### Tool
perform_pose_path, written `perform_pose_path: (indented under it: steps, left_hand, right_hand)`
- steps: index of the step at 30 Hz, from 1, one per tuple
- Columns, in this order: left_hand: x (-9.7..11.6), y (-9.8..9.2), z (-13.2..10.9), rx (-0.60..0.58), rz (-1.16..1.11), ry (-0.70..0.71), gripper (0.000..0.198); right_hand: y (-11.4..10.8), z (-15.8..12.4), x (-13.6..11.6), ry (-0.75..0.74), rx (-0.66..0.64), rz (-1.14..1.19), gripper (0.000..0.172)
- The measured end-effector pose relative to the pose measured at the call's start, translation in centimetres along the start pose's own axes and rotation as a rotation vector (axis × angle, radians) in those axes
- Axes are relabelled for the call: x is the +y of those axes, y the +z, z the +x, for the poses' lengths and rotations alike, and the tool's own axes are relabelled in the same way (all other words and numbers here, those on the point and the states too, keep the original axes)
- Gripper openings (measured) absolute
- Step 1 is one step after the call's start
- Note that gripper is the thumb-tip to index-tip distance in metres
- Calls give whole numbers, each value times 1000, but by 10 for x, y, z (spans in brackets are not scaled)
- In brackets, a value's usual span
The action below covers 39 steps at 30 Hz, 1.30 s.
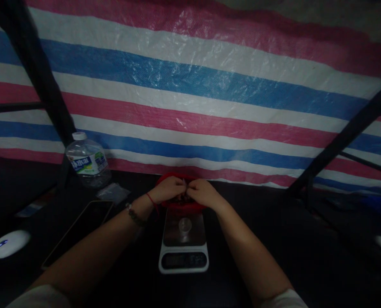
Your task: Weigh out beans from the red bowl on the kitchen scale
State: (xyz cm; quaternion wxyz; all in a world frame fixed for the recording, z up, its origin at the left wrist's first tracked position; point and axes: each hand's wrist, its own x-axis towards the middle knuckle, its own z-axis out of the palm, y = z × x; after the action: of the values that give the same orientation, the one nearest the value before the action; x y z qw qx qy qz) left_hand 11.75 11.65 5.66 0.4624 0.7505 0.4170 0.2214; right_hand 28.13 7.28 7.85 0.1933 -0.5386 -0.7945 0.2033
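- Curled shut and meeting fingertip to fingertip: left hand [168,189] and right hand [204,193], both pinching a small piece [184,186], too dark to identify.
- Held right above the red bowl [181,207], at the far end of the work area; dark contents inside, unclear.
- Just nearer than the bowl, under or against its near edge: a kitchen scale [183,244], with a small clear cup [184,225] on its plate and an unreadable display.
- Judged as mid-step: working or splitting the piece over the bowl, with nothing yet on the way to the scale.
- For a next move: a firm two-sided pinch, held over the bowl so bits drop inside, then a short reach toward the near side for the cup.
- Left on the bench [274,239]: phone [81,229], plastic bag [113,192], water bottle [87,160]; far behind, a striped tarp [190,85].
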Motion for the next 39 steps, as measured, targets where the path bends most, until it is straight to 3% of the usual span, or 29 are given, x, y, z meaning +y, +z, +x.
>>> perform_pose_path:
  steps: [5, 9, 12, 14, 18, 20, 23, 25, 29, 31, 35, 39]
  left_hand:
    - [2, -4, 0, 47, 115, -25, 20]
    - [5, -10, 0, 93, 240, -20, 23]
    - [5, -13, 0, 109, 344, 37, 25]
    - [3, -15, 0, 122, 365, 67, 26]
    - [2, -18, -2, 84, 328, 114, 25]
    - [4, -19, -5, 44, 326, 130, 23]
    - [8, -21, -10, -3, 342, 214, 22]
    - [11, -23, -12, -18, 356, 290, 22]
    - [12, -31, -13, 44, 413, 336, 25]
    - [10, -36, -12, 89, 469, 316, 26]
    - [6, -42, -6, 193, 546, 227, 31]
    - [4, -42, -2, 302, 453, 210, 36]
  right_hand:
    - [-1, -1, -12, 102, 131, -288, 28]
    - [-4, 0, -5, 228, 177, -342, 28]
    - [-5, 0, 1, 188, 173, -260, 20]
    - [-6, -1, 4, 60, 208, -158, 19]
    - [-7, -3, 11, -222, 173, 57, 61]
    - [-7, -3, 15, -237, 118, 126, 79]
    - [-6, -1, 23, -208, 33, 202, 90]
    - [-6, 1, 29, -206, -17, 254, 85]
    - [-8, 3, 36, -165, -149, 301, 42]
    - [-10, 2, 37, -130, -159, 292, 29]
    - [-13, 0, 39, -74, -83, 296, 23]
    - [-15, -1, 41, -14, -16, 169, 22]
